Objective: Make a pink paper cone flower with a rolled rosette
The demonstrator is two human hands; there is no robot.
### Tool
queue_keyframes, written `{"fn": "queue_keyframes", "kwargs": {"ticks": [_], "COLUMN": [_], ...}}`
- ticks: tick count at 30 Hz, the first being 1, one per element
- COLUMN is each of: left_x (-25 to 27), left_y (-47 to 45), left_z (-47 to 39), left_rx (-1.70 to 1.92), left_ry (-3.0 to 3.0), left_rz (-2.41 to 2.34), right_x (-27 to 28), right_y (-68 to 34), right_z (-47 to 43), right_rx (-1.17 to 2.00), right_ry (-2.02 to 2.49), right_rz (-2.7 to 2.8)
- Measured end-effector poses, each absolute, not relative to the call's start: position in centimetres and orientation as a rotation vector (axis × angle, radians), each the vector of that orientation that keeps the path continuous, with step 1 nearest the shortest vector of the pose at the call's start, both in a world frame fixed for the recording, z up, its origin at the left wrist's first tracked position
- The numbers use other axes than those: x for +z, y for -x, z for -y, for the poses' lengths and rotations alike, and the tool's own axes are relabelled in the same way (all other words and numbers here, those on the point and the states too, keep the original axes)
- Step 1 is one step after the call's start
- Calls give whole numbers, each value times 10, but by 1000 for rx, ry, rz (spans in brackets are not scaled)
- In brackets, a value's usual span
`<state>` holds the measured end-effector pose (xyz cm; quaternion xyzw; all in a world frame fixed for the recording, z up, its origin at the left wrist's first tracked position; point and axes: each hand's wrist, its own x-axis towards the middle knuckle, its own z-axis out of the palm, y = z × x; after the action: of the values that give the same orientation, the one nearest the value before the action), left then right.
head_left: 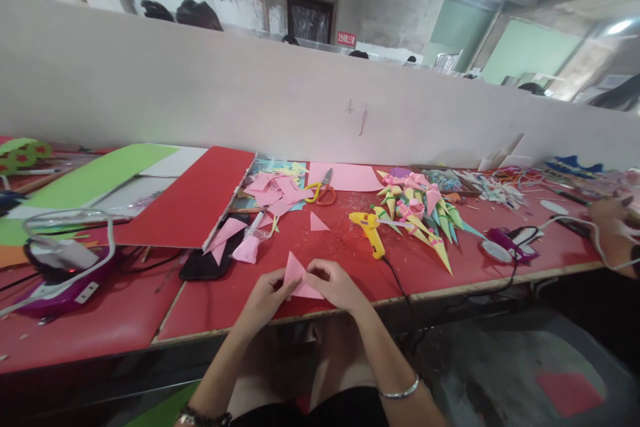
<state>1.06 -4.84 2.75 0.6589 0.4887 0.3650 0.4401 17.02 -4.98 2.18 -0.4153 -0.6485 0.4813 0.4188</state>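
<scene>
A pink triangular sheet (294,267) is pinched between both of my hands just over the table's front edge. My left hand (270,290) grips its left side, thumb on top. On its right side, my right hand (331,282) closes its thumb and fingers on the sheet. Beyond them a single pink triangle (319,222) lies flat on the red tabletop (280,240). To the right rests a yellow hot glue gun (371,233), its nozzle pointing left of a heap of pink, yellow and green cones (417,207). Scissors (324,190) with yellow and red handles lie farther back.
Pink cut pieces (275,192) pile at the back left, near a black phone (205,267) and a pink pouch (247,248). A large red sheet (193,200) lies left. Purple power strips (70,287) trail cords. At far right is another person's hand (610,210).
</scene>
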Motion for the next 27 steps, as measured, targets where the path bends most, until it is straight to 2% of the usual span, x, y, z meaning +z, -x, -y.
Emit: {"fn": "queue_keyframes", "kwargs": {"ticks": [6, 16, 22, 27], "left_x": [30, 35, 50, 53], "left_y": [-8, 1, 2, -5], "left_z": [49, 53, 57, 53], "left_rx": [817, 870, 720, 911], "left_ry": [-1669, -1801, -1851, -1885], "left_rz": [-1185, -1199, -1139, -1259], "right_x": [23, 24, 22, 27], "right_y": [-165, -168, -171, -161], "right_z": [52, 51, 53, 55], "right_rx": [1192, 1186, 1189, 1070], "right_ry": [1006, 1006, 1029, 1105], "right_rz": [1689, 1515, 1550, 1500]}}
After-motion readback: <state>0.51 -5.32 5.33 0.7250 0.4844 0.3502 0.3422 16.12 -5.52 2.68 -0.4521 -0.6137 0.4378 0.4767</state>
